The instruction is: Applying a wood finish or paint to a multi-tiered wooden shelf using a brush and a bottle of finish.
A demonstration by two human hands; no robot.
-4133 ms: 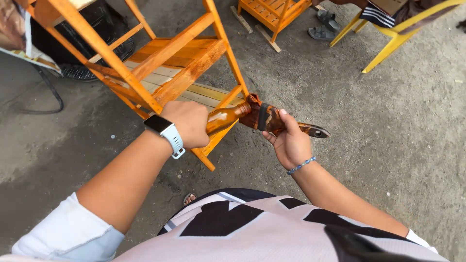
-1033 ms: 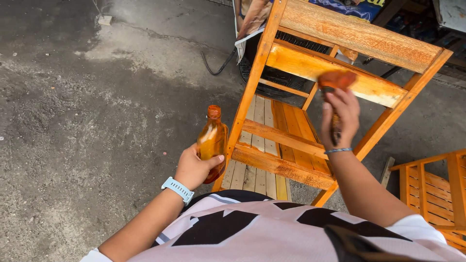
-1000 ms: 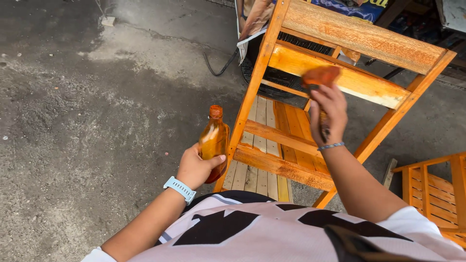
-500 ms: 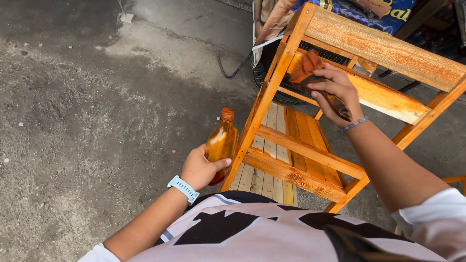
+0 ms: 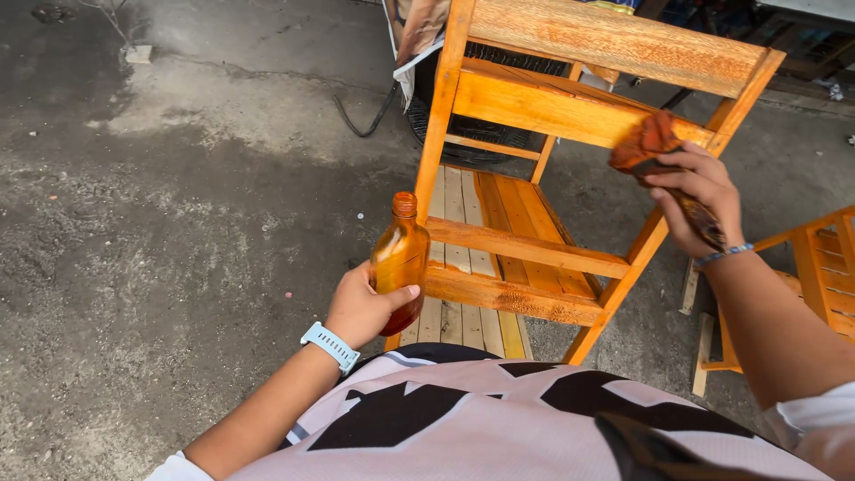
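Bottle of amber liquid, glass or clear plastic with a rusty-orange cap, stands upright in the left hand, which is wrapped snugly round its lower half, thumb across the front, so nothing spills while the neck stays free; a pale blue watch sits on that wrist. It hangs in the air just beside the near-left leg of the wooden rack, close by rather than set down on the rough grey concrete floor, probably so the stain is always in reach. Moving right, the rack itself is a slatted orange-stained frame, its lower rails and its second rail from the top glossy and deep in colour, the very top board paler and drier-looking. Behind it I can make out a dark fan grille and a black cable trailing over the floor. Further right, the right hand is closed firmly about the handle of a stain-soaked brush, bristles pressed to the far end of that second rail by the right upright, handle angled back toward the wrist with its blue bead bracelet. At the far right edge stands another orange slatted piece
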